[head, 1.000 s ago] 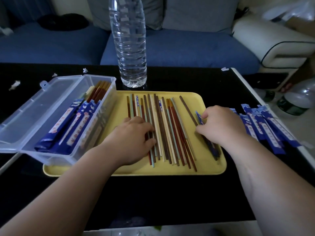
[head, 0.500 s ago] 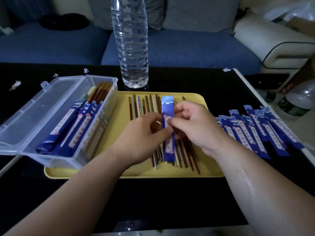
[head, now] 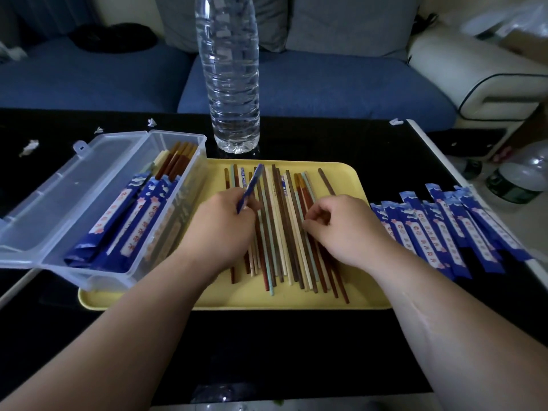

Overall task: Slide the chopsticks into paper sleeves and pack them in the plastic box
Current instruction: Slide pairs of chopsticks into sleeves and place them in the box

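Several loose chopsticks (head: 277, 221) of mixed colours lie side by side on a yellow tray (head: 347, 179). My left hand (head: 222, 232) pinches one blue paper sleeve (head: 251, 188), which sticks up tilted over the tray's left part. My right hand (head: 344, 232) is to the right of it, fingers curled down and pinching a chopstick in the pile. A clear plastic box (head: 89, 277) stands open at the left, partly on the tray. It holds several sleeved chopsticks (head: 133, 223) with their ends showing.
A row of empty blue sleeves (head: 444, 229) lies on the black table right of the tray, near the table's right edge. A tall water bottle (head: 232, 84) stands just behind the tray. Paper scraps (head: 29, 146) lie at the far left. A blue sofa is beyond.
Both hands held the sleeve over the tray's middle half a second ago. Now only my left hand holds it, shifted left, and my right hand has dropped onto the chopsticks at the right.
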